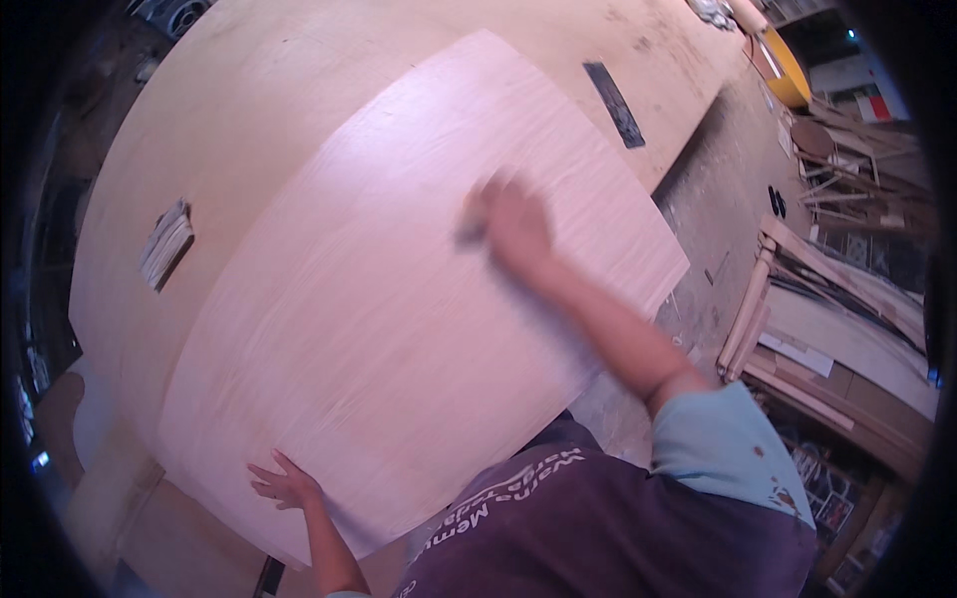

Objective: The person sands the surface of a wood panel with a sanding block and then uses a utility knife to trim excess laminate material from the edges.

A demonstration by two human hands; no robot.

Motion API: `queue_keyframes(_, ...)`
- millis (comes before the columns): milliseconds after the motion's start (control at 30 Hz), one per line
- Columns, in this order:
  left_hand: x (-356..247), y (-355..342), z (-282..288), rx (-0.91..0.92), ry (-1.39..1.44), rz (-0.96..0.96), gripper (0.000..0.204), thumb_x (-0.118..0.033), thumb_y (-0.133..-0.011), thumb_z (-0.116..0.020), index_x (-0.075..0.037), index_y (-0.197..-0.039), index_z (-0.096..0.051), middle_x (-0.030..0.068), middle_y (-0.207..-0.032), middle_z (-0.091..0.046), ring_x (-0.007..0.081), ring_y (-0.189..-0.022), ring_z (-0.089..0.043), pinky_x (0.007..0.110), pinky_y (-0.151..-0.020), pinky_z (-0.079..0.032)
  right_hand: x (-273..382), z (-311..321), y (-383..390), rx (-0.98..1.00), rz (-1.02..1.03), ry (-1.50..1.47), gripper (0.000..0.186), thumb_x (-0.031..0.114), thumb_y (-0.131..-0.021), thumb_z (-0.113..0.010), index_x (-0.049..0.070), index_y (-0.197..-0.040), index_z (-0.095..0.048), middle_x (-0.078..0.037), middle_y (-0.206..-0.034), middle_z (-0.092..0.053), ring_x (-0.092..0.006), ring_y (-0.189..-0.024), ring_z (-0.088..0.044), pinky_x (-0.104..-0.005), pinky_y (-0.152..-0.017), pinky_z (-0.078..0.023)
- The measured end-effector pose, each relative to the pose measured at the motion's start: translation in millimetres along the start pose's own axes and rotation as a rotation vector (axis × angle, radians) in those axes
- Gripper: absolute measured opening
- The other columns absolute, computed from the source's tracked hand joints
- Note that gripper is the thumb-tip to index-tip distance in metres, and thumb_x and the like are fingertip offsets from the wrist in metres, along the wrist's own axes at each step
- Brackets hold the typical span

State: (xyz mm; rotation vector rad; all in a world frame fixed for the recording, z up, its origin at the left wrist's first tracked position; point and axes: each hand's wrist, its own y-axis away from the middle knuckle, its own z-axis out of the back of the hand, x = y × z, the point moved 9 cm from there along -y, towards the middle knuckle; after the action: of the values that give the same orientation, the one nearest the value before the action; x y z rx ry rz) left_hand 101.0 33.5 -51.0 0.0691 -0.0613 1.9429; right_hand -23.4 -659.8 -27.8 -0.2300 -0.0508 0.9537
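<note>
A large pale wooden panel lies flat, its grain running lengthwise. On its lower left part rests my left hand, fingers spread, holding nothing. My right hand, smeared by motion, is over the panel's upper middle. Its fingers are closed round a small tan block with a dark lower edge, pressed against or just over the surface. The block is too blurred to name its kind, and the hand hides part of it.
The panel lies on a bigger wooden board. On that board are a folded pale pad at left and a dark flat strip at far right. Wooden frames and a yellow curved object stand to the right.
</note>
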Motion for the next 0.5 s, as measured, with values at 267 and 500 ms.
queue_keyframes(267, -5, 2, 3, 0.034, -0.017, 0.014, 0.09, -0.08, -0.101, -0.035, -0.026, -0.171, -0.016, 0.0235, -0.174, -0.014, 0.0434, -0.16, -0.02, 0.081, -0.117, -0.018, -210, 39, -63, 0.134, -0.464, -0.022, 0.031, 0.023, -0.101, -0.059, 0.006, -0.127, -0.063, -0.016, -0.129, -0.064, -0.0351, -0.121, -0.06, -0.0583, -0.098, -0.05)
queue_keyframes(500, 11, -9, 0, 0.004, -0.075, 0.048, 0.094, -0.085, -0.098, -0.03, -0.027, -0.171, -0.016, 0.0236, -0.173, -0.017, 0.0416, -0.159, -0.021, 0.08, -0.116, -0.021, -41, 20, 123, 0.294, -0.118, -0.113, 0.028, 0.019, -0.096, -0.053, 0.014, -0.118, -0.069, -0.014, -0.121, -0.066, -0.0329, -0.118, -0.059, -0.0541, -0.095, -0.045)
